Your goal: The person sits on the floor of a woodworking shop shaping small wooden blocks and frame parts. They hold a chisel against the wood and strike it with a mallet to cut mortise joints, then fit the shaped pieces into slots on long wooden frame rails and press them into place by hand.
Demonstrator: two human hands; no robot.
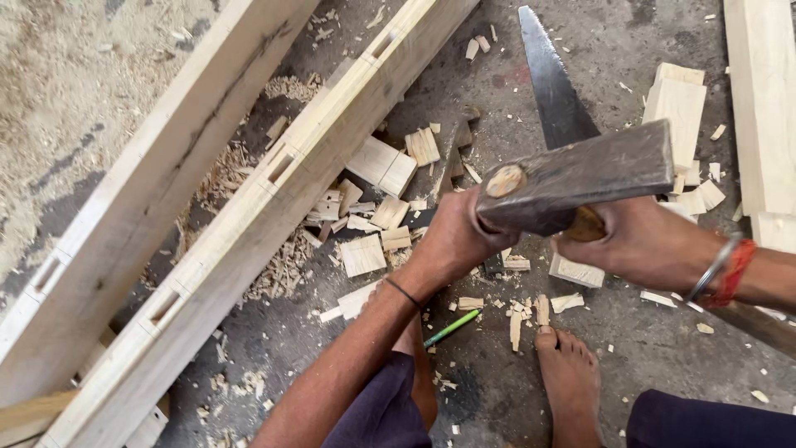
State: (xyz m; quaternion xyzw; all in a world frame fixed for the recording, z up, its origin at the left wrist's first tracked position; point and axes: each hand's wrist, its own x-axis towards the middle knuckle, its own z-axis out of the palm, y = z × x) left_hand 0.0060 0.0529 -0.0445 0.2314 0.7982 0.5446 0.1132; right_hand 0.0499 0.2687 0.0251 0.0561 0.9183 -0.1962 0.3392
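Steel and wood: a hammer [580, 178] with a dark iron head fills the middle of the view, its wooden handle end showing as a pale round plug in the head.
Right hand [643, 245]: fingers wrapped tight round the handle just under the head, a metal bangle and red thread at the wrist.
Left hand [452, 241]: curled shut beside the near end of the head; what it grips is hidden behind the hammer, so I cannot tell.
Work nearby: two long pale planks [249, 216] with cut slots lie slanted to the left, apart from both hands.
Floor: grey concrete strewn with offcuts [363, 253], a saw blade [551, 83] behind the hammer, a green pencil [452, 328] by the knee, a bare foot [568, 377] below.
Doing it well, as a judgement: a grip this close to the head suits short, controlled taps; keep the left fingers clear of the striking face and the foot back from falling chips.
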